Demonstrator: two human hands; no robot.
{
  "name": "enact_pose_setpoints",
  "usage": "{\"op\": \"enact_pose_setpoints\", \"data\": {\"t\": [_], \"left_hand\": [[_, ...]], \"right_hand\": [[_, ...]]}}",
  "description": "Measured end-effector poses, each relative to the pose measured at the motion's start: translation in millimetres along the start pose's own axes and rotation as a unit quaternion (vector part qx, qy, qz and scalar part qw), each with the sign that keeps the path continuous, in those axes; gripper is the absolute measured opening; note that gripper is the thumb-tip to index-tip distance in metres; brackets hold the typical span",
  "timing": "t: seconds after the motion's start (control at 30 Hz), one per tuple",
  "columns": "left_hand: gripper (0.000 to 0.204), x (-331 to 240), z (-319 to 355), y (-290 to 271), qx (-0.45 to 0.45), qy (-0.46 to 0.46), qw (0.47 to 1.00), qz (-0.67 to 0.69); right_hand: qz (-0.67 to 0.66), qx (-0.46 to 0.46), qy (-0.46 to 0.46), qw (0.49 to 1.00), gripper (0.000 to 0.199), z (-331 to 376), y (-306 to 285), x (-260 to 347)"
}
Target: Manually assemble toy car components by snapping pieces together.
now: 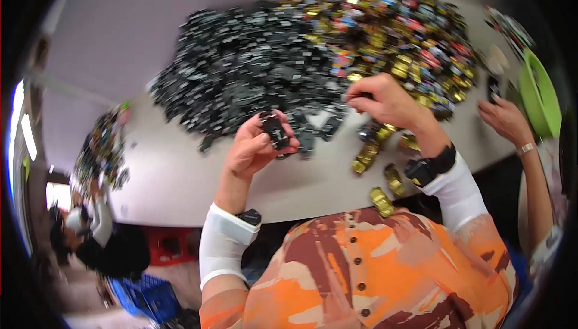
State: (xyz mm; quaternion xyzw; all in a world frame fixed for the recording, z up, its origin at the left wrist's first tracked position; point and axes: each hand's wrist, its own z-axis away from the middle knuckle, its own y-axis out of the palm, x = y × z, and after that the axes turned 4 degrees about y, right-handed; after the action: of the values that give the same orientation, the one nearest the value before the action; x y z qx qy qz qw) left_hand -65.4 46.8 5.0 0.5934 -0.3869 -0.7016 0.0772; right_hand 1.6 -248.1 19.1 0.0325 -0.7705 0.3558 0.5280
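My left hand [248, 145] holds a small black toy car base [275, 131] between thumb and fingers, above the near edge of the big pile of black car bases [241, 70]. To the right, my right hand [388, 103] is raised with thumb and fingers pinched together. A dark bit shows at its fingertips, too small and blurred to name. Just below that hand lie gold toy car bodies [365, 158], and two more gold cars [381, 201] rest near the table edge by my shirt. Beyond it spreads a heap of gold and coloured toy car bodies [391, 34].
A co-worker's hand [507, 121] holds a dark piece at the right, near a green basin [539, 94]. Another person [99, 232] works at the far left beside a smaller mixed pile [99, 145]. A blue crate [144, 297] stands low at the left.
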Motion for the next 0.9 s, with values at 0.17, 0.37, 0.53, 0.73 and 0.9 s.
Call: {"op": "enact_pose_setpoints", "data": {"t": [0.17, 0.37, 0.53, 0.73, 0.9], "left_hand": [[0.048, 28.4, -24.4, 32.0, 0.164, -0.076, 0.974, -0.139], [0.048, 62.3, -33.9, 62.1, 0.311, -0.308, 0.897, -0.059], [0.052, 79.6, -40.2, 78.8, 0.3, -0.326, 0.894, -0.071], [0.052, 76.6, -64.6, 57.8, 0.224, -0.166, 0.943, -0.181], [0.039, 62.3, -101.5, 50.0, 0.109, -0.11, 0.977, -0.145]], "right_hand": [[0.227, 0.148, 0.076, 0.96, 0.021, 35.2, -40.9, 28.4], [0.224, 0.179, 0.171, 0.943, 0.031, 97.0, -29.0, 27.1], [0.158, 0.158, 0.193, 0.955, 0.036, 129.8, -2.5, 18.8], [0.164, 0.023, 0.181, 0.969, 0.028, 82.7, -5.2, -4.9], [0.194, 0.035, 0.149, 0.969, 0.032, 44.0, -29.2, -35.5]]}}
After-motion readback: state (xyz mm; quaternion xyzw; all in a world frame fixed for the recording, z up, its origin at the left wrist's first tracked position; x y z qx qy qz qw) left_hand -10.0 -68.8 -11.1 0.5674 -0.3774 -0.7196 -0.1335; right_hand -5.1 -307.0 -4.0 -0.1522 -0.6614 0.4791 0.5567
